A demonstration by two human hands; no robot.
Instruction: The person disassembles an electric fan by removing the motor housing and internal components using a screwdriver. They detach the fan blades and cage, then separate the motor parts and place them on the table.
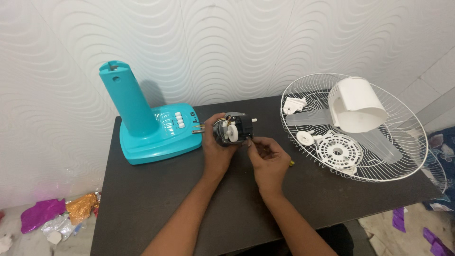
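While left hand (pixel 215 149) fingers clasp the fan motor (pixel 231 129), right hand (pixel 269 160) fingers pinch its lower edge.

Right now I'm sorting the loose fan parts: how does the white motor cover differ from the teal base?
The white motor cover lies on its side inside the wire guard; the teal base stands upright on the dark table. The cover is a hollow open shell; the base has a tall column and a row of white buttons. Both look plastic, and neither hand touches them.

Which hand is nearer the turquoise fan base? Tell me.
Left. The left hand grips the fan motor right beside the turquoise fan base. The right hand works at the motor's far side, farther from the base.
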